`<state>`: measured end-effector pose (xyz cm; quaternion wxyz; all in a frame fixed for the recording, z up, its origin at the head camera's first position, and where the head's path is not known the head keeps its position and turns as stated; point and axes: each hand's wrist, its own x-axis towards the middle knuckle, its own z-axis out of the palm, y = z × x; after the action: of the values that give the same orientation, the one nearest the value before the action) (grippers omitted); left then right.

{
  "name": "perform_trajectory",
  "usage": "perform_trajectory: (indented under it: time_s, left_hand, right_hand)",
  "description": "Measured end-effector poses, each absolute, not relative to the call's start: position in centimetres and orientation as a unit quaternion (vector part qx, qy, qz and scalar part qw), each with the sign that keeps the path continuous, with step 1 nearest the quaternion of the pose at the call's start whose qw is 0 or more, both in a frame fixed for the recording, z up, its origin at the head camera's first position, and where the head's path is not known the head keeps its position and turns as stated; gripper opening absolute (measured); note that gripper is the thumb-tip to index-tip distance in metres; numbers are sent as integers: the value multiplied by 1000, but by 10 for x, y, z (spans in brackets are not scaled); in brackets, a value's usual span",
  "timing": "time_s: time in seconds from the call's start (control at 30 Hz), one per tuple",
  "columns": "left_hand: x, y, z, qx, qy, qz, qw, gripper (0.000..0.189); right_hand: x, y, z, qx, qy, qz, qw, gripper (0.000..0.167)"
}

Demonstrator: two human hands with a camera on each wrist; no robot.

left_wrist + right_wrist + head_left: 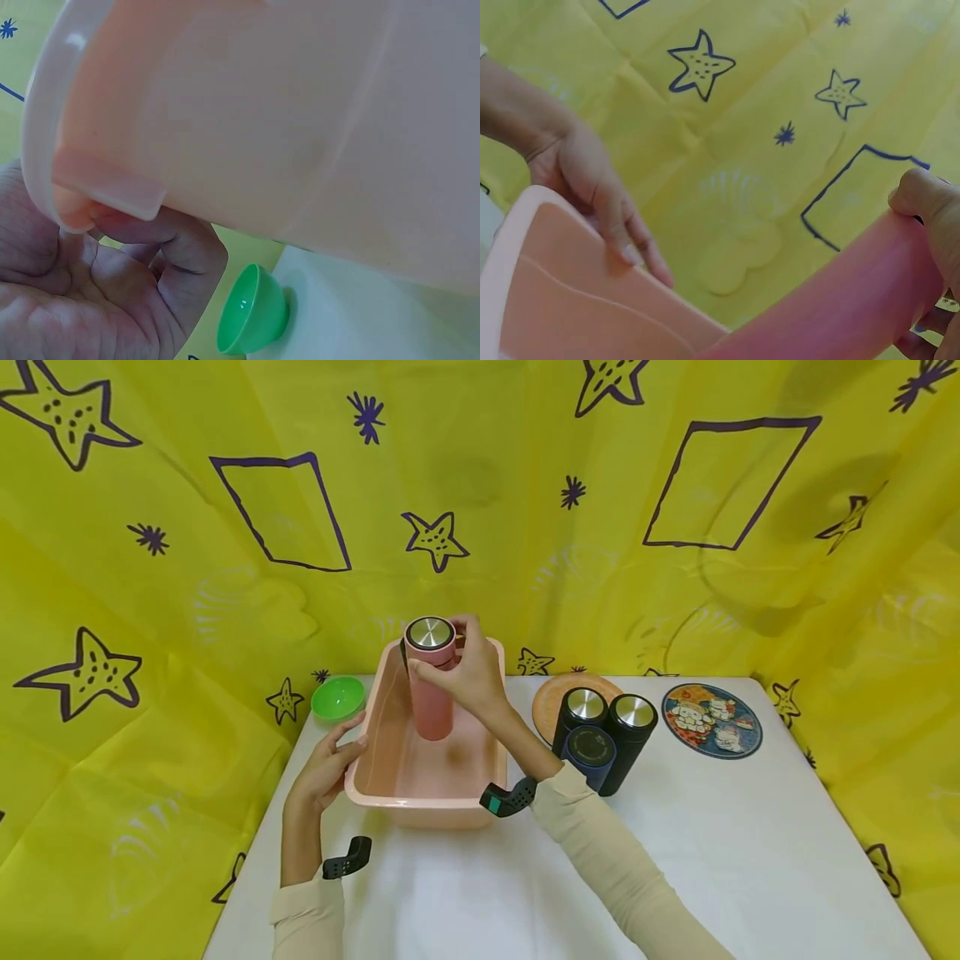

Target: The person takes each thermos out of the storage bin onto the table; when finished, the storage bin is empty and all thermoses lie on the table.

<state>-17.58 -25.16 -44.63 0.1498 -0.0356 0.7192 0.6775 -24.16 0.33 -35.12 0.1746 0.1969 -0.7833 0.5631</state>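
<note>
A pink plastic basin (420,814) stands on the white table in the head view. My left hand (326,768) holds its left rim; in the left wrist view the fingers (191,244) curl under the rim's edge. Inside the basin's outline, my right hand (474,675) grips a pink thermos bottle (432,710) near its silver-topped lid. The bottle is roughly upright, and whether its base touches the basin floor I cannot tell. A small dark edge shows behind its upper left side. In the right wrist view the pink bottle (840,300) slants above the basin wall (577,300).
Right of the basin, two black bottles (634,735) with silver lids and a dark blue bottle (590,752) stand close together. An orange round plate (549,697) lies behind them, a cartoon-printed round mat (712,722) farther right. A green bowl (337,698) sits left.
</note>
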Motion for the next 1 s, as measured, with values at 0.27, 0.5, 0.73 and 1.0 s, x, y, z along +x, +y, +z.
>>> perform_trajectory:
  time_s: [0.27,0.5,0.73,1.0]
  left_hand:
    - [-175,-253,-445,-35,713,683,155,62]
    - [-175,-252,-444,-36,712,684,157,62]
    - [-175,-251,-446,-43,719,676,154,62]
    - [-175,-251,-446,-48,718,679,144,59]
  right_hand:
    - [-226,22,-328,203,-780,550,220,68]
    - [-213,42,-310,216,-749,578,239,69]
    - [-200,62,-301,207,-750,575,254,70]
    - [-182,82,-294,225,-761,558,243,69]
